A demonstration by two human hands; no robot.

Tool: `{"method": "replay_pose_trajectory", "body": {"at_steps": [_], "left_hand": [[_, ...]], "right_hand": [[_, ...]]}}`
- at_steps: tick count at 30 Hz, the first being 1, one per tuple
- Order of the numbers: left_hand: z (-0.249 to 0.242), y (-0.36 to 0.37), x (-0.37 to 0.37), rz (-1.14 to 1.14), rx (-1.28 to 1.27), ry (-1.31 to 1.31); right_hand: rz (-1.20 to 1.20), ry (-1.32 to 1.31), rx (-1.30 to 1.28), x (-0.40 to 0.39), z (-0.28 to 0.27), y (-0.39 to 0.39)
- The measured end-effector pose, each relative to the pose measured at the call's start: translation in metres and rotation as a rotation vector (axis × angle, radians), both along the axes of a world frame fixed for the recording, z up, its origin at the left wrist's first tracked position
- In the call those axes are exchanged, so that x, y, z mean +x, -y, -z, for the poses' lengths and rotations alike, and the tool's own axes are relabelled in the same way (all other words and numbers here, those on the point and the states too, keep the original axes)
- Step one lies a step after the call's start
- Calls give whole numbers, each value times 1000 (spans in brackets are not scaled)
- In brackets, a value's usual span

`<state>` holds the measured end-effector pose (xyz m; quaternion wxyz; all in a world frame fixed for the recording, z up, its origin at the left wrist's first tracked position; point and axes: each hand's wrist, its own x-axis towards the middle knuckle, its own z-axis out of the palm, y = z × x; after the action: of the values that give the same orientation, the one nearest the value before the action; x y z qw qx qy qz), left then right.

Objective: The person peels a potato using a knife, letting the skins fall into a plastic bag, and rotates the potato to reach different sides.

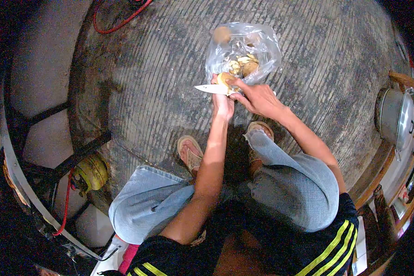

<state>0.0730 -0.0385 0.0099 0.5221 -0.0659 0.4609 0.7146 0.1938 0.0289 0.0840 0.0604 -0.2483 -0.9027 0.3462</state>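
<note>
My left hand (221, 102) is closed around a partly peeled potato (225, 78), with brown skin and paler flesh showing. In my right hand (262, 100) is a small knife (208, 89) with a whitish blade that points left across the potato. The right thumb and fingers reach close to the potato, and most of the knife's handle is hidden. Just beyond both hands, a clear plastic bag (270, 48) lies open on the floor. Inside it are pale peelings (237, 65), a brown potato (250, 69) and another brown round one (221, 35).
My sandalled feet stand on the ridged grey floor (156, 83), below the hands. To the left is a greenish gas cylinder (92, 172) beside a dark metal frame, with a red hose (65, 209). A lidded metal pot (391, 115) stands at the right edge by wooden rails.
</note>
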Motion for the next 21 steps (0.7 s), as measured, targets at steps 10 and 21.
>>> {"method": "replay_pose_trajectory", "body": {"at_steps": [10, 21], "left_hand": [[-16, 3, 8, 31, -25, -37], [-16, 1, 10, 33, 17, -280]], "right_hand": [[8, 22, -31, -2, 4, 0], [30, -1, -114, -5, 1, 0]]}}
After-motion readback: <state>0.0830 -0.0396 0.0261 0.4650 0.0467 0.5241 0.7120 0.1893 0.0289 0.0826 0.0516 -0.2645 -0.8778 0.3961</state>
